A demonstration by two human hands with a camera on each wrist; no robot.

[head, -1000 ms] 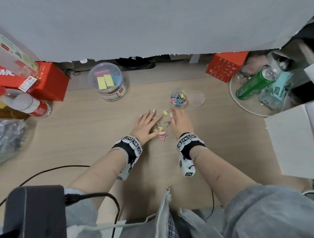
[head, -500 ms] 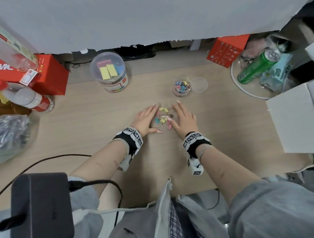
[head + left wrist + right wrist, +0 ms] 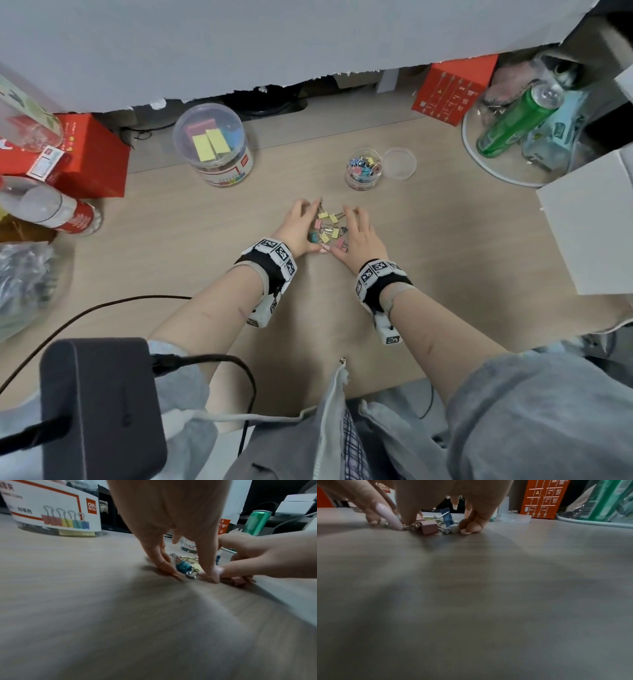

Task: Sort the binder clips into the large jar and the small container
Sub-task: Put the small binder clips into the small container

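Several small binder clips (image 3: 328,226), yellow, pink and teal, lie in a tight pile on the wooden table (image 3: 445,246). My left hand (image 3: 299,228) and right hand (image 3: 361,236) cup the pile from both sides, fingertips on the table and thumbs meeting at the near side. Neither hand pinches a clip. The left wrist view shows a teal clip (image 3: 184,566) between my fingers (image 3: 163,561). A pink clip (image 3: 429,527) and a blue clip (image 3: 447,517) show in the right wrist view. The small container (image 3: 363,168) stands open behind the pile, part filled with clips. The large jar (image 3: 212,144) is lidded at the back left.
The small container's lid (image 3: 399,163) lies beside it. Red boxes (image 3: 454,90) (image 3: 85,157) stand at the back. A green can (image 3: 513,120) lies on a round tray at the right, bottles (image 3: 51,212) at the left, a white box (image 3: 589,219) at the right edge.
Both hands have closed in toward each other, raking the scattered clips into one tight pile; the thumbs now meet at the near side.
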